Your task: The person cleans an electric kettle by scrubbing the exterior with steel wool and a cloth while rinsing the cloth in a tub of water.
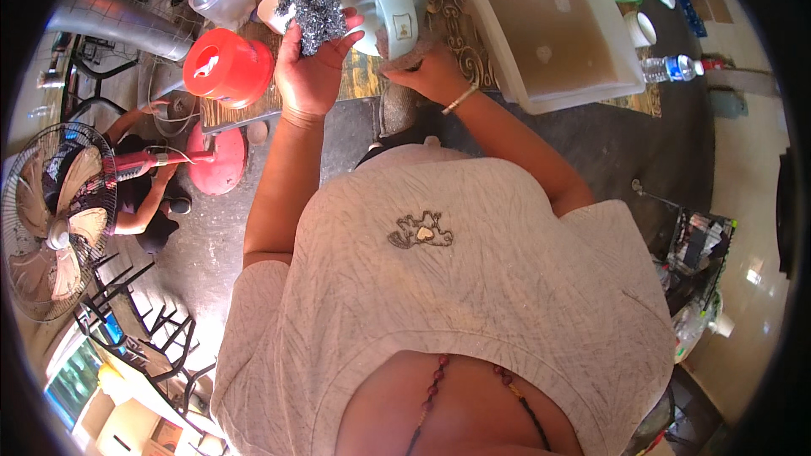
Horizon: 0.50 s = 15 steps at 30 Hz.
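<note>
On the open palm of my left hand (pixel 310 73) rests a clump of silvery metal shavings or scrubber mesh (pixel 314 9); its fingers are partly curled around the clump. My right hand (pixel 431 73) is at the handle of a pale green lidded appliance or pitcher (pixel 399 19), with a brownish mesh-like pad (pixel 412 54) between hand and handle. How firmly the fingers close there is partly hidden. A small white cup (pixel 276 9) stands just left of the clump. The patterned tabletop (pixel 364 79) lies under these things.
A red plastic container (pixel 228 69) sits at the table's left end, with a clear jar (pixel 223 1) behind. A white tub of murky water (pixel 551 38) stands right, beside a plastic bottle (pixel 671 68). A pedestal fan (pixel 60 231) and another person's arms (pixel 142 212) are at left.
</note>
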### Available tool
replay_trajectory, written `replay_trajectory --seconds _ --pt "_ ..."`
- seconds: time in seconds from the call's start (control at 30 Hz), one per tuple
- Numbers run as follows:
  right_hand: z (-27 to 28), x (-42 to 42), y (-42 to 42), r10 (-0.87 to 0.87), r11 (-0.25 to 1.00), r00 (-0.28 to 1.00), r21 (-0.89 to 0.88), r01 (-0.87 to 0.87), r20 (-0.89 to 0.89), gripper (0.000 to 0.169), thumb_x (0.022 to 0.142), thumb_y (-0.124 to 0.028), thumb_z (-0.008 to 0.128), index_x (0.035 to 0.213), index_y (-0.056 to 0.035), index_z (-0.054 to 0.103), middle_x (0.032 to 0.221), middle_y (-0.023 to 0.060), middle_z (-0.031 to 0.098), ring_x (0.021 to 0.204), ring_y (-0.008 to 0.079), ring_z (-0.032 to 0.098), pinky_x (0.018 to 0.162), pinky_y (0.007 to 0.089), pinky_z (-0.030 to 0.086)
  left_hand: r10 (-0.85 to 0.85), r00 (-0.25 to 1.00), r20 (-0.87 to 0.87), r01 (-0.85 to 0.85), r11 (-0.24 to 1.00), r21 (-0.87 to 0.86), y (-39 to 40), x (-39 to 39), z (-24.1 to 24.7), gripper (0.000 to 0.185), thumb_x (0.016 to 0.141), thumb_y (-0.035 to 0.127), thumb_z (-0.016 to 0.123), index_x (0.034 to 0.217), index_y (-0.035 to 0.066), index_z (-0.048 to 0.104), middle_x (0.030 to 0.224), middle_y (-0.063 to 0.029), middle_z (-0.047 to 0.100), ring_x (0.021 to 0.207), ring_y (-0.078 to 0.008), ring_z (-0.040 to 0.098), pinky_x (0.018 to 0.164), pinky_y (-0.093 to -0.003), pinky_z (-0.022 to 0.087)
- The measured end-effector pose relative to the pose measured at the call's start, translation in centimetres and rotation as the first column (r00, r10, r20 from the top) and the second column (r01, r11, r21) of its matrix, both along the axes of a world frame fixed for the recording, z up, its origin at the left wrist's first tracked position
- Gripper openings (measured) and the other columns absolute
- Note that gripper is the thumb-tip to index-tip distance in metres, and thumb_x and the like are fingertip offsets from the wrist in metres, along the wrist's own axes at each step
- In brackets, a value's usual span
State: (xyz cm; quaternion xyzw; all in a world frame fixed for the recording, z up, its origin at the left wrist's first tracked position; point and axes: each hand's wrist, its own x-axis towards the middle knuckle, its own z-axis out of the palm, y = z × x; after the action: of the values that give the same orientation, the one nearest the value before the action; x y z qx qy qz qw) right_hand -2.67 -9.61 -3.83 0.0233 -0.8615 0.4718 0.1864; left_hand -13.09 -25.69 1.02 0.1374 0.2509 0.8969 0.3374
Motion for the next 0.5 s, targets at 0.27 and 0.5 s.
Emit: replay_trajectory --seconds 0.27,0.5 --pt "-1.2 -1.7 -1.3 0.087 0.996 0.993 -0.033 -0.084 0.082 0.047 0.059 -0.029 0.073 0.097 -0.0081 0.056 0.091 0.0119 0.060 0.082 0.0285 0.058 0.073 0.0341 0.046 -0.062 0.989 0.132 0.054 0.996 0.065 0.2 -0.2 -2.3 0.043 0.083 0.031 0.039 0.117 0.004 0.042 0.115 -0.0140 0.049 0.104 -0.0302 0.047 0.090 -0.0413 0.036" --pt "-3.9 -2.2 -3.1 -0.128 0.926 0.984 0.339 0.164 -0.127 0.055 0.060 -0.030 0.071 0.105 -0.0071 0.052 0.086 0.0101 0.060 0.075 0.0274 0.058 0.065 0.0354 0.048 0.139 0.962 -0.236 -0.226 0.889 -0.399 0.9 1.9 0.3 0.041 0.088 0.029 0.040 0.117 0.000 0.041 0.114 -0.0074 0.048 0.108 -0.0201 0.043 0.096 -0.0347 0.028"
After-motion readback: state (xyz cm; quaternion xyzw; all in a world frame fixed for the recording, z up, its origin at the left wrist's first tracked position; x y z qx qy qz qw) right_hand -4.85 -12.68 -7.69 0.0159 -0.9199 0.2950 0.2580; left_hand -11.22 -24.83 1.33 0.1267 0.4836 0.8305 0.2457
